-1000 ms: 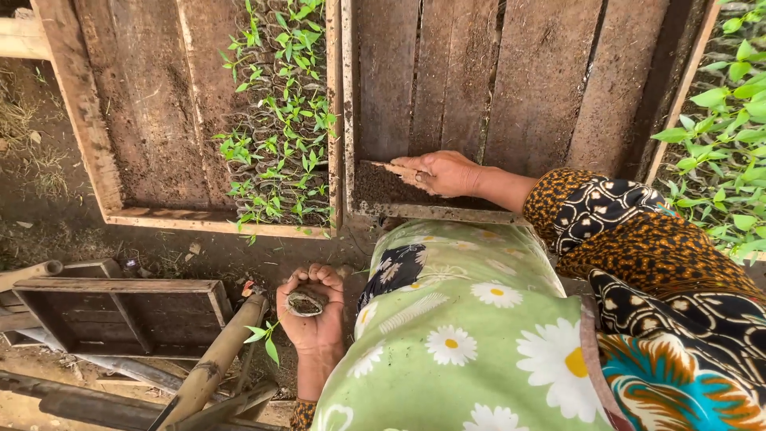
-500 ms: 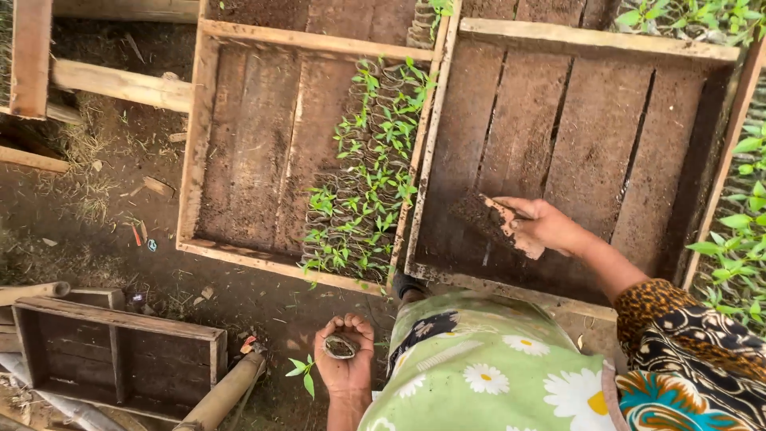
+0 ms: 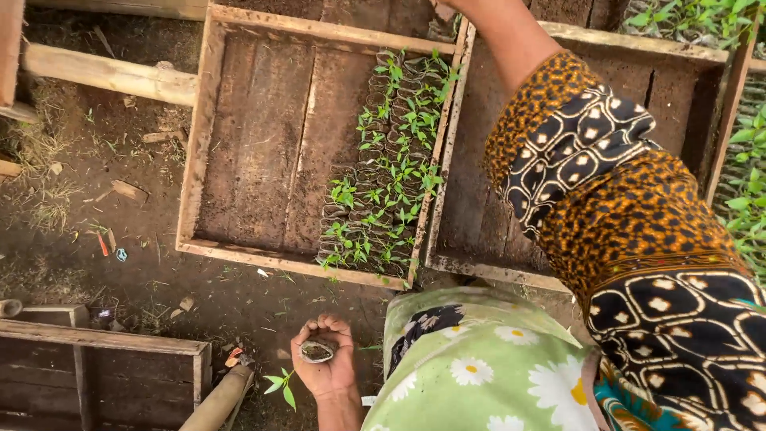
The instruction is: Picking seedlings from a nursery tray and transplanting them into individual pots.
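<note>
My left hand [image 3: 325,365] is at the bottom centre, shut on a small soil-filled pot [image 3: 317,351]. A green seedling [image 3: 280,385] hangs beside that hand's lower left. My right arm, in an orange and black patterned sleeve [image 3: 606,199], reaches up over a bare wooden tray [image 3: 487,267], and its hand passes out of the top edge. Left of that tray lies a second wooden tray [image 3: 239,160]. Rows of potted seedlings [image 3: 391,183] fill its right side.
A green daisy-print cloth [image 3: 479,367] covers my lap. A dark wooden crate [image 3: 96,367] and a bamboo pole [image 3: 219,403] lie at the lower left. A wooden beam [image 3: 104,72] crosses the upper left, and more seedlings [image 3: 746,199] stand at the right edge.
My right arm has stretched farther up across the bare tray and its hand has left the view. My left hand still holds the pot in the same place.
</note>
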